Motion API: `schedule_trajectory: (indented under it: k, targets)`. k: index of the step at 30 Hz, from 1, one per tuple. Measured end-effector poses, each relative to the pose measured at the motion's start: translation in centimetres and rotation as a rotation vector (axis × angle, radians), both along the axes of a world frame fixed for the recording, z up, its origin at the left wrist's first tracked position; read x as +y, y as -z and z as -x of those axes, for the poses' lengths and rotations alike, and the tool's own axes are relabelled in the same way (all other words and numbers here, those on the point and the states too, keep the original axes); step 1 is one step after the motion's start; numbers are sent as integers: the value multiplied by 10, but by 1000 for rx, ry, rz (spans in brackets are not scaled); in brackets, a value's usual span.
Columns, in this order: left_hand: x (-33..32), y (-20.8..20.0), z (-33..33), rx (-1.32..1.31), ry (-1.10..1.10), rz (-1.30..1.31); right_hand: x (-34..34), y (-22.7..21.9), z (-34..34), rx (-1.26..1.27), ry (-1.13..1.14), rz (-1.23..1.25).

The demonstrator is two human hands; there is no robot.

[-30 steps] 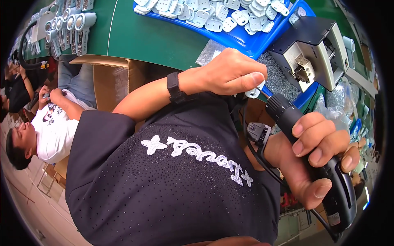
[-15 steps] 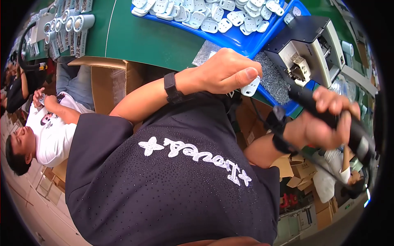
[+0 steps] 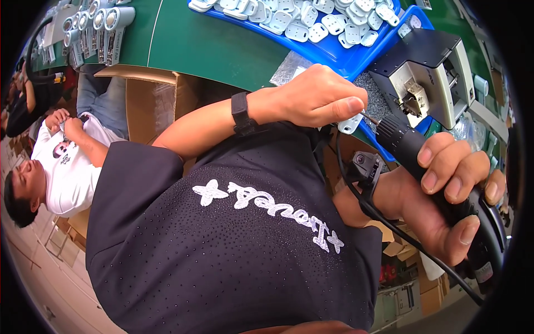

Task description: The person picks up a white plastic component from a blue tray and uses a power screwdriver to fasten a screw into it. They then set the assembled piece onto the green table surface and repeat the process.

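Observation:
My left hand is closed, with thumb and fingers pressed on a small light-coloured plastic plate. Most of that plate is hidden under the fingers. In my right hand is a black electric screwdriver, held with the fingers wrapped round its body. Its thin bit points at my left fingertips and ends beside the plate. I cannot tell whether the bit touches it. A black cable runs past my right wrist.
A blue tray heaped with similar plates lies on the green table. Right of it stands a black-and-white screw feeder, with loose screws beside it. Light-blue handheld parts stand at the far left. A co-worker sits on the left.
My right hand has brought the screwdriver from the feeder side toward my left hand, its bit now by the plate. My left hand keeps its hold, shifted slightly right.

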State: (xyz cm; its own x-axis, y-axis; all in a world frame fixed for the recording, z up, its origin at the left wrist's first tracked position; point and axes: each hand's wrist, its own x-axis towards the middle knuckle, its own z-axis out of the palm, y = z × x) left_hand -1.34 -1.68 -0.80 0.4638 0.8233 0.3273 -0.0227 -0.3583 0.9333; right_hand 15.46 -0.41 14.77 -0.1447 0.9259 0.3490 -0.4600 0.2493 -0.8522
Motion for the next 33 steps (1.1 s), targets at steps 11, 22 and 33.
schedule_trajectory:
  k: [11, 22, 33]
  targets:
    - [-11, 9, 3, 89, -446, -388, 4, 17, -21, 112, 41, -20]
    - [173, -90, 115, 949, -324, -719, 29, 62, 21, -450, 380, 244]
    - [249, -31, 140, 811, -433, -751, 80, 153, 74, -1405, 218, 178]
